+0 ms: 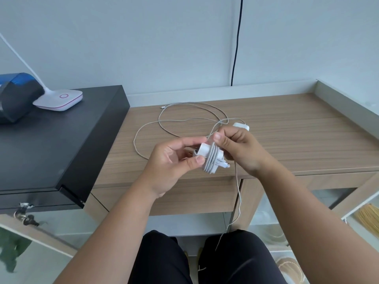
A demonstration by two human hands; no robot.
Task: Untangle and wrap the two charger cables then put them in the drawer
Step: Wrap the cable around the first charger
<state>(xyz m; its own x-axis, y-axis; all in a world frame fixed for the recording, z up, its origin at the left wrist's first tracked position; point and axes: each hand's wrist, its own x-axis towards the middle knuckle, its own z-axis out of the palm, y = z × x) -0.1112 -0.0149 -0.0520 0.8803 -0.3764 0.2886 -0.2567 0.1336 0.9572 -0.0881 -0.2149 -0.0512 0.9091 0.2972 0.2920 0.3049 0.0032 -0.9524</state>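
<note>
My left hand (174, 158) grips a white charger brick (211, 158) above the desk's front edge, with several turns of white cable wound round it. My right hand (235, 148) pinches that cable just above the brick. A loose strand (238, 193) hangs from my right hand down past the desk front to my lap. A second white charger brick (242, 126) lies on the wooden desk (287, 136) behind my right hand, its grey cable (164, 119) spread in loose loops across the desktop. The desk drawer (196, 197) below the front edge is closed.
A black cabinet (61, 144) stands to the left, carrying a white lamp base (59, 99) and a blue and black object (16, 95). Keys (24, 214) hang from its front. A black cord (235, 48) runs down the wall. Raised edges border the desk at back and right.
</note>
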